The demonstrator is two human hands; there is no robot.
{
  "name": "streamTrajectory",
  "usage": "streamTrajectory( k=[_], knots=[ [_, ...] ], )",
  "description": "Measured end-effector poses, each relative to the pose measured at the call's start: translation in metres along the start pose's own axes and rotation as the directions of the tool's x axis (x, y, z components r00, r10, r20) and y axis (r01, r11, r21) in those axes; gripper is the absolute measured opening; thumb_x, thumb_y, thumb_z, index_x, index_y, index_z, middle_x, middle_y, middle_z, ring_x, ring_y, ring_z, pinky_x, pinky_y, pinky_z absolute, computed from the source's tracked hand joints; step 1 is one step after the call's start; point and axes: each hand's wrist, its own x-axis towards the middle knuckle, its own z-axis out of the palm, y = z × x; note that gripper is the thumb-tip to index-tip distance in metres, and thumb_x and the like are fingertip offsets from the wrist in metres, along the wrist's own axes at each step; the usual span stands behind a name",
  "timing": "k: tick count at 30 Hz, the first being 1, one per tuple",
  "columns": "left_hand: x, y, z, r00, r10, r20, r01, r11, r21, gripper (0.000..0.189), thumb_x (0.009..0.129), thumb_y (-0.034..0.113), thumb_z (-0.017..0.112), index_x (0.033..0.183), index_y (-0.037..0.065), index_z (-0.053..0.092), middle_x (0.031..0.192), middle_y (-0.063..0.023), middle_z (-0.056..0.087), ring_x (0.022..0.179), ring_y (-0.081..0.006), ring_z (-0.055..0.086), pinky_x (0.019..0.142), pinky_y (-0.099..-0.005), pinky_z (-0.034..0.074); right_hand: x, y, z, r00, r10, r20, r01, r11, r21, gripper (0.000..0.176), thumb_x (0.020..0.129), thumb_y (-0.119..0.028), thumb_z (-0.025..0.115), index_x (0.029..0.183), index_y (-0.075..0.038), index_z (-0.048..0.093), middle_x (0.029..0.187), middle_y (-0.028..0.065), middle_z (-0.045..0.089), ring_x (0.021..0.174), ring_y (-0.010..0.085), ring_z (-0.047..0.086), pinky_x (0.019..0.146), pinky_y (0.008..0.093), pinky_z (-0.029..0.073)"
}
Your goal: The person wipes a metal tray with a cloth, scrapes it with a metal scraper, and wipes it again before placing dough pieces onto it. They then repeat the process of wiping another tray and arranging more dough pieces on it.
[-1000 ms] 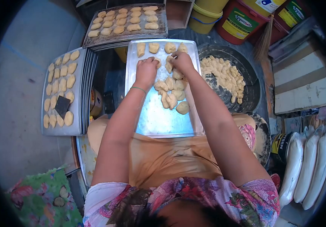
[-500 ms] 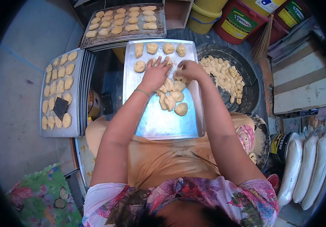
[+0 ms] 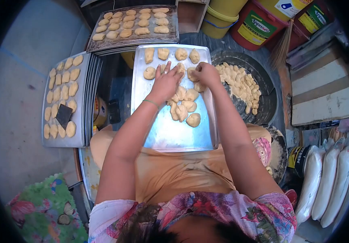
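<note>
My left hand [image 3: 166, 83] lies with spread fingers over the second row of dough on the metal tray [image 3: 166, 135], its fingertips against a dough piece [image 3: 181, 67]. Level with it, my right hand [image 3: 208, 75] has fingers bent around a dough ball [image 3: 192, 74] near the tray's right edge. Below both hands is a loose cluster of dough pieces [image 3: 181, 112], with one rounded ball [image 3: 193, 120] at its lower right. A row of shaped dough [image 3: 163, 53] runs along the tray's far end. Part of the second row is hidden under my left hand.
A black basin [image 3: 265, 85] with many small dough lumps [image 3: 241, 87] stands to the right. Filled trays are at the far side [image 3: 134, 37] and on a stack at left [image 3: 79, 139], where a dark scraper [image 3: 64, 116] rests. Margarine buckets [image 3: 257, 26] stand behind.
My right hand has shifted slightly up and right, showing the dough ball at its fingertips in line with the second row. My left hand stays nearly in place.
</note>
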Motion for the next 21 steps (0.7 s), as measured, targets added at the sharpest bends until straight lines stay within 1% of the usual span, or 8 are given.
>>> streamTrajectory(
  k=[1,4,7,8,12,16,18,21],
  knots=[
    [-0.005,0.004,-0.008,1.0,-0.006,-0.002,0.006,1.0,-0.015,0.036,0.091,0.021,0.054,0.125,0.014,0.059,0.139,-0.01,0.048,0.136,-0.031,0.035,0.109,-0.0562,0.021,0.006,0.001,-0.005,0.999,0.013,0.052,-0.013,1.0,-0.004,0.042,0.07,-0.035,0.076,0.099,-0.007,0.067,0.088,0.0151,0.069,0.086,0.0312,0.067,0.077,0.0407,0.052],
    [-0.022,0.018,-0.038,0.989,-0.05,0.137,0.07,0.987,-0.145,0.036,0.09,0.022,0.055,0.124,0.01,0.059,0.137,-0.0135,0.049,0.132,-0.0307,0.039,0.108,-0.0491,0.026,0.028,0.011,0.001,0.988,0.063,-0.14,-0.051,0.995,0.087,0.044,0.069,-0.034,0.077,0.102,-0.007,0.066,0.089,0.0149,0.069,0.088,0.0321,0.066,0.08,0.0409,0.052],
    [-0.048,0.023,-0.05,0.975,-0.066,0.213,0.107,0.977,-0.187,0.041,0.089,0.024,0.055,0.126,0.008,0.056,0.137,-0.0154,0.049,0.122,-0.0319,0.048,0.102,-0.0445,0.036,0.057,0.019,0.016,0.899,-0.113,-0.424,0.151,0.987,0.057,0.048,0.068,-0.031,0.077,0.107,-0.006,0.065,0.093,0.0161,0.069,0.091,0.0331,0.066,0.082,0.041,0.051],
    [-0.056,0.022,-0.047,0.964,-0.091,0.25,0.15,0.963,-0.225,0.042,0.089,0.024,0.055,0.128,0.007,0.055,0.137,-0.0155,0.048,0.12,-0.0324,0.05,0.101,-0.0446,0.037,0.064,0.02,0.016,0.954,-0.113,-0.276,0.137,0.988,0.071,0.051,0.067,-0.026,0.077,0.112,-0.006,0.063,0.102,0.0184,0.067,0.095,0.0335,0.065,0.083,0.041,0.051],
    [-0.073,0.016,-0.043,0.975,-0.11,0.19,0.179,0.9,-0.398,0.037,0.084,0.016,0.059,0.119,0.005,0.055,0.124,-0.0171,0.053,0.109,-0.0361,0.054,0.093,-0.0419,0.044,0.08,0.009,0.021,0.988,0.018,-0.155,0.003,0.99,0.139,0.055,0.066,-0.023,0.077,0.116,-0.007,0.061,0.109,0.0197,0.064,0.1,0.0332,0.063,0.085,0.04,0.051],
    [-0.066,0.015,-0.04,0.978,-0.163,0.128,0.204,0.874,-0.44,0.025,0.079,0.008,0.062,0.103,0.003,0.056,0.107,-0.0181,0.056,0.102,-0.0374,0.055,0.089,-0.0408,0.046,0.065,0.01,0.014,0.983,-0.032,-0.18,0.054,0.992,0.117,0.054,0.065,-0.023,0.078,0.114,-0.007,0.062,0.11,0.0197,0.063,0.1,0.0339,0.062,0.085,0.0397,0.05],
    [-0.062,0.012,-0.046,0.956,-0.199,0.216,0.277,0.856,-0.437,0.024,0.078,0.006,0.062,0.1,0.003,0.055,0.104,-0.0182,0.057,0.1,-0.0372,0.056,0.087,-0.0415,0.046,0.046,0.013,0.011,0.99,-0.044,-0.131,0.056,0.995,0.085,0.055,0.064,-0.023,0.078,0.114,-0.007,0.062,0.111,0.0196,0.062,0.1,0.0342,0.062,0.085,0.0395,0.05],
    [-0.062,0.004,-0.047,0.94,-0.257,0.225,0.332,0.843,-0.423,0.023,0.076,0.006,0.063,0.097,0.002,0.055,0.101,-0.0182,0.058,0.098,-0.0373,0.057,0.085,-0.0421,0.046,0.005,0.009,0.009,0.969,-0.228,0.095,0.224,0.973,0.054,0.057,0.062,-0.025,0.079,0.114,-0.008,0.062,0.111,0.0192,0.06,0.101,0.0347,0.061,0.086,0.0392,0.05]
  ],
)
